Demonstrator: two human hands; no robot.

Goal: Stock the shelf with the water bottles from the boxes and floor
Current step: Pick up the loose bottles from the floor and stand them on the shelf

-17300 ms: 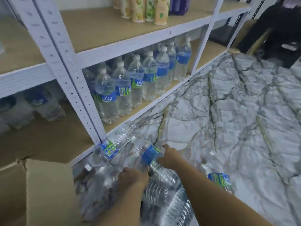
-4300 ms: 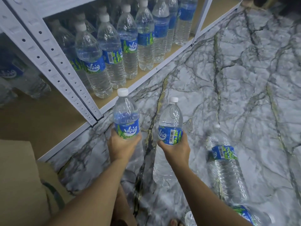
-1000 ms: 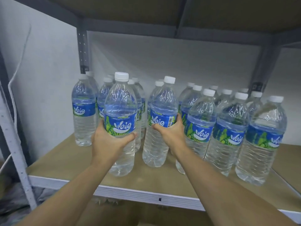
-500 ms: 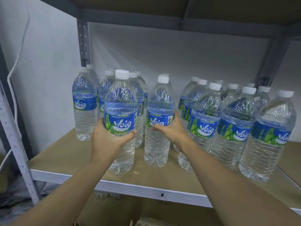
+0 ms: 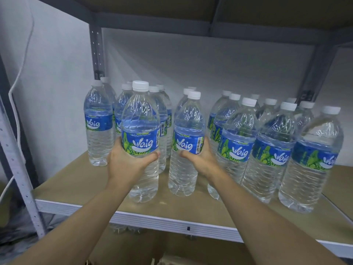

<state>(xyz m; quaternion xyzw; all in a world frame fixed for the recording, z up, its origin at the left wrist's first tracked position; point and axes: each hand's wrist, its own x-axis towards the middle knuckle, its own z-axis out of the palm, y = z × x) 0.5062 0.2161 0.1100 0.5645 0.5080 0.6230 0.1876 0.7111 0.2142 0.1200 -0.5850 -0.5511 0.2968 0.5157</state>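
Observation:
My left hand [image 5: 127,163] grips a clear water bottle [image 5: 141,119] with a blue label and white cap, upright near the front of the wooden shelf board [image 5: 76,180]. My right hand [image 5: 200,159] grips a second bottle [image 5: 188,121] of the same kind, standing just right of the first. Whether either base touches the board I cannot tell. Several matching bottles stand behind at the left [image 5: 98,123] and in rows at the right [image 5: 317,155].
A grey shelf post [image 5: 97,54] stands at the back left and a white perforated upright [image 5: 17,169] at the front left. A white cable [image 5: 19,81] hangs along the wall. Cardboard [image 5: 133,251] shows below the shelf's white front rail [image 5: 172,224].
Both hands have pushed their bottles a little deeper onto the shelf; the right bottle now stands closer to the row behind it. Earlier, the bottles were picked up from the floor.

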